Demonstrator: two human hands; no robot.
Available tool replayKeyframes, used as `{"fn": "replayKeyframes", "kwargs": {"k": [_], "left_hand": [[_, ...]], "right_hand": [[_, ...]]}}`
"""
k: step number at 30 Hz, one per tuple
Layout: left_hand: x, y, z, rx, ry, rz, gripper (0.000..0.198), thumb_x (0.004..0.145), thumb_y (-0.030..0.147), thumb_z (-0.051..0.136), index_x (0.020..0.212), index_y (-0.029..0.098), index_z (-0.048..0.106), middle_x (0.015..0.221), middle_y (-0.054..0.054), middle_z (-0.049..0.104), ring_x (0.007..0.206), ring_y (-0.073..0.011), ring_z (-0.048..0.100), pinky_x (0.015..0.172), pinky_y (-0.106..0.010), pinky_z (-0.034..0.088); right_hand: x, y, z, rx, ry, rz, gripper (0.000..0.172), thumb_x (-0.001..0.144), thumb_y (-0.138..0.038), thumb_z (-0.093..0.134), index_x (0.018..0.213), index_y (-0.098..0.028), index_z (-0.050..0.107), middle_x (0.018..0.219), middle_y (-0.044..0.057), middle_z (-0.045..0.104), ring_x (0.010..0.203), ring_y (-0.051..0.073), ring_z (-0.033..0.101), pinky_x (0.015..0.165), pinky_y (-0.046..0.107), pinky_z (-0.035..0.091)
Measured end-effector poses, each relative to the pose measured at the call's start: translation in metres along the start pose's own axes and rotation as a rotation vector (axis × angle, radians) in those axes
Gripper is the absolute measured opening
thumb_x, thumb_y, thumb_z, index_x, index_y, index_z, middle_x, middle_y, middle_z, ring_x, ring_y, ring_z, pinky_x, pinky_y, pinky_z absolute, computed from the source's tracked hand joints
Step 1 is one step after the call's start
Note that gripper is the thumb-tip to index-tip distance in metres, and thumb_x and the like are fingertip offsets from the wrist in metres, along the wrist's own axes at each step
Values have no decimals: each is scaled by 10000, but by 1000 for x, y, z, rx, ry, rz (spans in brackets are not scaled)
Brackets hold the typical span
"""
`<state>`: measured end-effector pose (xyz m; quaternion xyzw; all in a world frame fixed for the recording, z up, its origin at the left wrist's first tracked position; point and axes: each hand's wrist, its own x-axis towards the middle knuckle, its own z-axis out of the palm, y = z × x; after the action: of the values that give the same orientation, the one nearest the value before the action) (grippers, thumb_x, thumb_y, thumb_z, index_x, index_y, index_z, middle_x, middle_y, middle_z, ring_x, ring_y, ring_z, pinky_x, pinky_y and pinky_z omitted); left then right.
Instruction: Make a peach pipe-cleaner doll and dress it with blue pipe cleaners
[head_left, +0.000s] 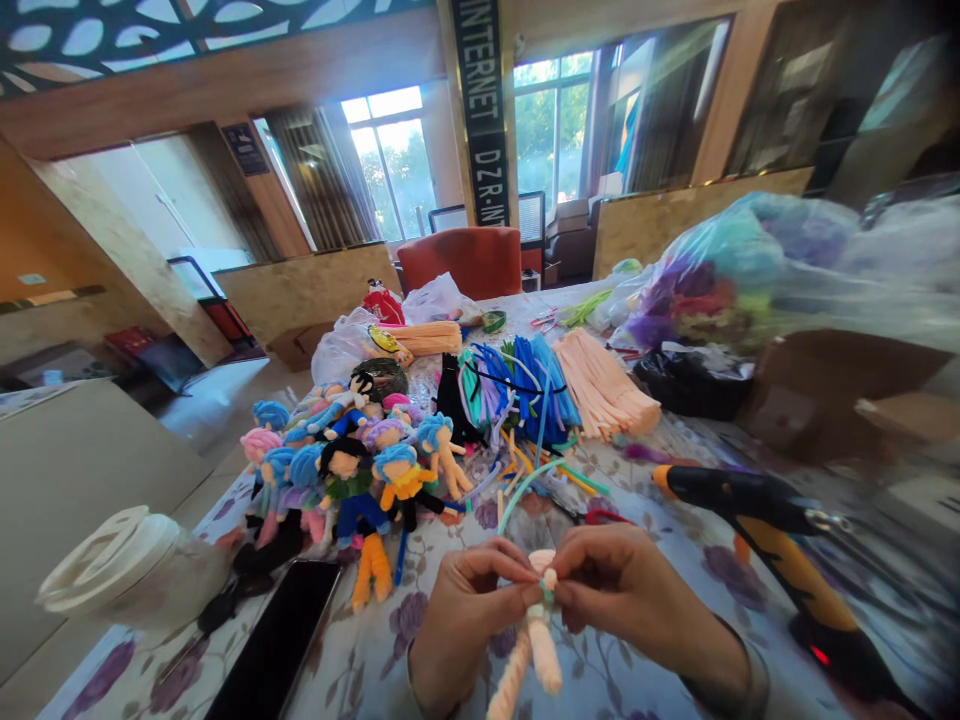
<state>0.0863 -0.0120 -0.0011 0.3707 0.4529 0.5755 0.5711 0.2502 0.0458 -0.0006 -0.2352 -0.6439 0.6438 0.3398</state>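
Above the near part of the table, my left hand and my right hand meet fingertip to fingertip. Both pinch a small peach doll figure of fuzzy pipe cleaner, with two legs hanging down, one of them twisted. A bit of pale green shows on its upper body between my fingers; the rest there is covered. Just beyond my hands a pale green pipe cleaner arcs upward; whether it joins the doll cannot be made out. Scissors with red handles lie behind my right hand.
Finished dolls are heaped at left, near a black phone and a white lidded container. Blue pipe cleaners and peach pipe cleaners lie beyond. A glue gun, cardboard box and plastic bags occupy the right.
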Motion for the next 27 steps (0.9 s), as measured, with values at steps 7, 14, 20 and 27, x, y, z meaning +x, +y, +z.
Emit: {"fn": "replayKeyframes", "kwargs": {"k": [7, 14, 20, 27], "left_hand": [[0, -1, 0, 3, 4, 33, 61, 597, 183, 813, 581, 196, 756, 677, -15, 585, 644, -120, 550, 576, -233, 411], [0, -3, 0, 1, 39, 54, 83, 605, 194, 815, 578, 177, 738, 719, -26, 600, 701, -140, 564, 634, -251, 427], [0, -4, 2, 42, 63, 75, 81, 621, 201, 804, 592, 177, 731, 723, -27, 619, 727, -150, 571, 628, -238, 427], [-1, -4, 1, 30, 42, 74, 106, 619, 231, 799, 628, 172, 711, 723, -12, 619, 699, -132, 558, 594, -216, 414]], "right_hand": [[0, 3, 0, -109, 25, -20, 134, 757, -248, 722, 700, -128, 712, 612, 23, 634, 503, 98, 594, 466, 178, 448], [1, 0, -2, -261, 8, -152, 90, 770, -236, 704, 798, -162, 747, 705, 38, 636, 587, 107, 579, 502, 191, 435], [2, -1, 2, -331, 69, -174, 62, 734, -124, 663, 734, -149, 719, 669, 22, 623, 549, 95, 542, 472, 183, 400], [4, -1, 7, -443, 117, -247, 134, 690, -50, 613, 705, -157, 693, 622, -2, 618, 507, 80, 521, 459, 167, 410]]}}
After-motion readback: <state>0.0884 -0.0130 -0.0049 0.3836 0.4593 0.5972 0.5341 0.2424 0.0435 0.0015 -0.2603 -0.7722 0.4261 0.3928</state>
